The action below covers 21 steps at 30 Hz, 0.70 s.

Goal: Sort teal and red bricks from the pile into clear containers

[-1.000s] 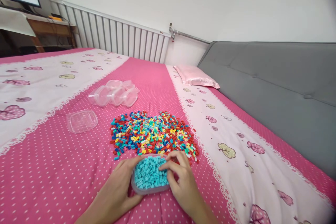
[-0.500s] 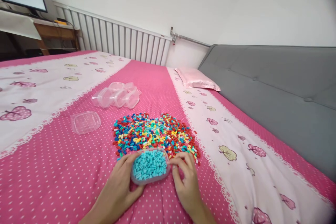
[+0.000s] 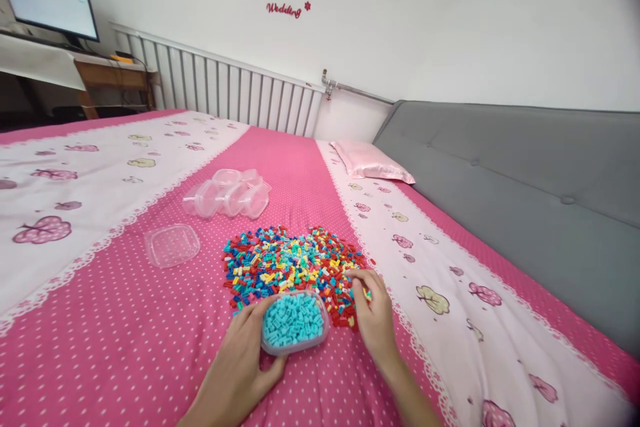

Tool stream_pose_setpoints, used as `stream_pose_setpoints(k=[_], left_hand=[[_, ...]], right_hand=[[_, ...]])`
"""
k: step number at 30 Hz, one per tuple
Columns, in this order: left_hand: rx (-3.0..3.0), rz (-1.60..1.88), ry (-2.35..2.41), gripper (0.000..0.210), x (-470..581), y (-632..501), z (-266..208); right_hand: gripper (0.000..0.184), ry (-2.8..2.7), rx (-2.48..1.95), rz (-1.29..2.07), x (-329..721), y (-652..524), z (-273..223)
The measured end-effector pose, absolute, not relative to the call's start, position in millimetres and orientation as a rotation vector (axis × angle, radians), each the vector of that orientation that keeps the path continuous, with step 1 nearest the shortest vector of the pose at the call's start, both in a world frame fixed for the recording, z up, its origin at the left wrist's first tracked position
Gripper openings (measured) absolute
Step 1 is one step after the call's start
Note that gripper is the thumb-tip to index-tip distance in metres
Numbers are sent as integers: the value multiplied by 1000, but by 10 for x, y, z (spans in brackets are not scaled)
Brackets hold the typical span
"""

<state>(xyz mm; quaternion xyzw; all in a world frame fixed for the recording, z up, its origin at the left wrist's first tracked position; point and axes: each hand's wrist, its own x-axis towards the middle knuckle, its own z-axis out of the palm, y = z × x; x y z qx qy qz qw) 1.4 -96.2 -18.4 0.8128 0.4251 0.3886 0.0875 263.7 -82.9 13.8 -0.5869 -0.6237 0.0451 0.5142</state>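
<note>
My left hand (image 3: 245,353) grips a small clear plastic container (image 3: 323,340) by its left side, fingers behind it and thumb at the front. Turquoise toy building bricks (image 3: 294,320) fill it nearly to the rim. Just beyond it spreads a loose pile of mixed toy bricks (image 3: 295,260) in red, blue, yellow, green and turquoise. At the right part of this pile is my right hand (image 3: 375,313), its index finger stretched over the bricks and the thumb slightly apart. No brick can be made out between those fingertips.
A clear plastic lid (image 3: 173,245) lies on the pink dotted bedspread (image 3: 125,320), left of the pile. Several stacked clear containers (image 3: 230,195) rest farther back. A pink pillow (image 3: 373,160) lies by the grey headboard (image 3: 520,160). A radiator (image 3: 215,80) lines the wall.
My right hand has left the container's right edge and moved forward and right to the brick pile. The left hand still holds the container. The view has tilted up slightly.
</note>
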Motion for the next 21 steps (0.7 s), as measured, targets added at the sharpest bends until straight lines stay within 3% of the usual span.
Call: stream_pose_setpoints(k=[4,9,12,21], left_hand=[[2410,1181,1249,64,8,-953,-196],[2425,1198,1215,64,-1,-936,-225],[2430,1196,1216,65,-3,-917,-252],[2390,1214,1207,63,1,-906,-263]], right_hand=[[41,-1607,-1501,121,2499,-321,310],[20,-1776,-1742,102,2187,201,325],[30,-1849,-1895,97,2095,333,310],[34,-2105,-2005,99,2122,398,409]])
